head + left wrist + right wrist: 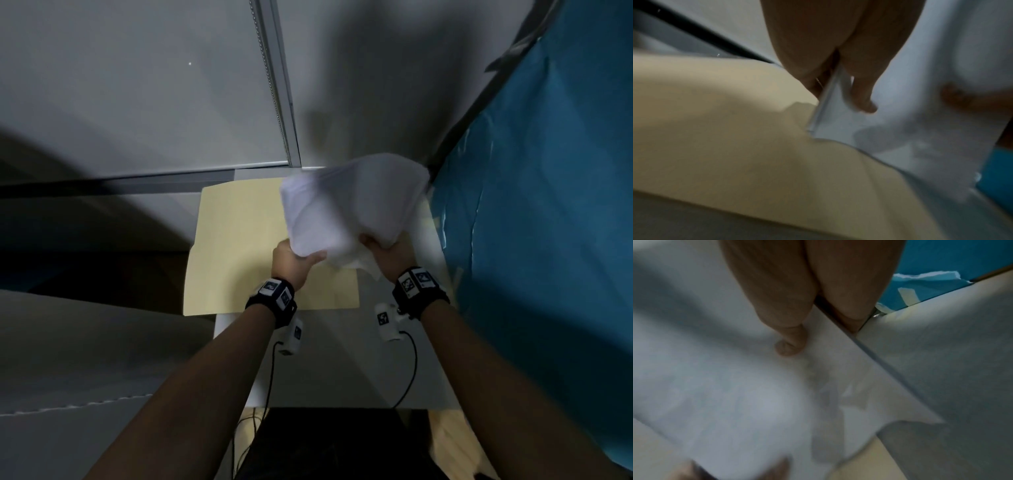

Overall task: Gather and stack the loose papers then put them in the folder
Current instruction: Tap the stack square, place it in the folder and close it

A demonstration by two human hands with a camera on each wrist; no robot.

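A blurred stack of white papers [352, 205] is lifted above the open cream folder [236, 240], which lies flat on the white table [342, 370]. My left hand [296, 262] grips the stack's near left edge, thumb on top. My right hand [388, 251] grips its near right edge. In the left wrist view the thumb and fingers [861, 91] pinch the papers [910, 113] over the folder [725, 129]. In the right wrist view the thumb [791, 344] presses on the papers [725, 394], with the fingers under them.
A blue sheet [548, 222] hangs close on the right. A grey partition wall [137, 85] with a metal rail stands behind the table. Cables [270, 377] trail from the wrist cameras off the table's near edge.
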